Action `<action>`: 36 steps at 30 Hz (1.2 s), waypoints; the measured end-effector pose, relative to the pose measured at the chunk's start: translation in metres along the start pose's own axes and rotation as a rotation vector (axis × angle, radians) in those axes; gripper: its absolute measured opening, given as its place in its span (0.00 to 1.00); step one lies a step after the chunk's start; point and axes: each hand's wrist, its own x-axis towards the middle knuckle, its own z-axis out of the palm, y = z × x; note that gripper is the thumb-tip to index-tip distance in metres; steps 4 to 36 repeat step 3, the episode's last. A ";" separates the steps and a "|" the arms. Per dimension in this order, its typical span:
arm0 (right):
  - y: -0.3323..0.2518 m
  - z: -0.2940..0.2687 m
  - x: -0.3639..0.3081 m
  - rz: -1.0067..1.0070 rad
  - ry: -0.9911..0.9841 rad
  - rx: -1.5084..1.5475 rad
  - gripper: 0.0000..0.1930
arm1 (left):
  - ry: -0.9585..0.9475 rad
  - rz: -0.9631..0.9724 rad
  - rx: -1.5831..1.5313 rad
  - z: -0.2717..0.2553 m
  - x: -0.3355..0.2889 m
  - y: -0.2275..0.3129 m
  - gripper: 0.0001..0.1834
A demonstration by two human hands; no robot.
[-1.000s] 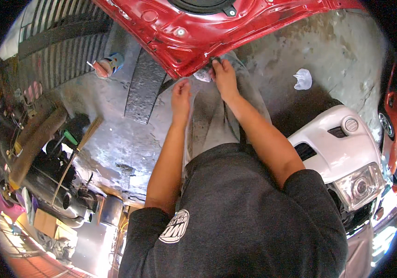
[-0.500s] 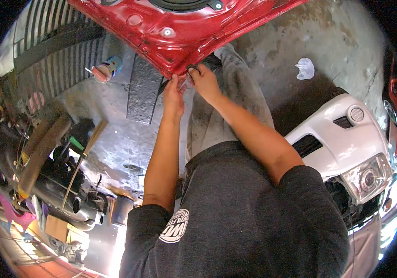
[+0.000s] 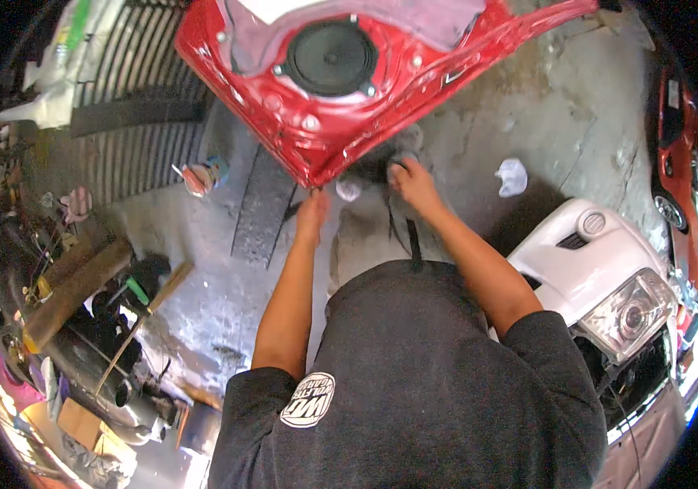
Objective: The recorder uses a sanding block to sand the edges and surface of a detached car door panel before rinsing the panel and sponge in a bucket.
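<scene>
A red car door panel (image 3: 390, 126) with a round black speaker (image 3: 331, 59) in it is before me, its pointed corner toward me. My left hand (image 3: 311, 218) is at that corner, fingers closed on its tip, slightly blurred. To the right, apart from the door edge, my right hand (image 3: 417, 189) is closed in a pinch. Something small and dark shows at its fingertips; its kind cannot be made out. A dark strap-like strip (image 3: 414, 243) shows below that hand, near my waist. Beneath the corner, a small pale round thing (image 3: 348, 191) shows between my hands.
A can (image 3: 202, 177) stands on the floor at the left, beside a dark plank (image 3: 263, 208). To the right lie a white bumper (image 3: 561, 244) with a headlight (image 3: 630, 314) and a pale scrap (image 3: 511, 178). A broom (image 3: 168, 287) and stacked parts crowd the lower left.
My right hand has moved away from the door corner to the right, with the dark thing at its fingertips. My left hand stays at the corner. The view has shifted, showing more of the door.
</scene>
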 end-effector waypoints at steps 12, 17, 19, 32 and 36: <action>-0.015 -0.090 -0.005 -0.037 0.059 -0.146 0.17 | -0.056 0.224 0.767 -0.011 0.009 0.008 0.25; -0.015 -0.090 -0.005 -0.037 0.059 -0.146 0.17 | -0.056 0.224 0.767 -0.011 0.009 0.008 0.25; -0.015 -0.090 -0.005 -0.037 0.059 -0.146 0.17 | -0.056 0.224 0.767 -0.011 0.009 0.008 0.25; -0.015 -0.090 -0.005 -0.037 0.059 -0.146 0.17 | -0.056 0.224 0.767 -0.011 0.009 0.008 0.25; -0.015 -0.090 -0.005 -0.037 0.059 -0.146 0.17 | -0.056 0.224 0.767 -0.011 0.009 0.008 0.25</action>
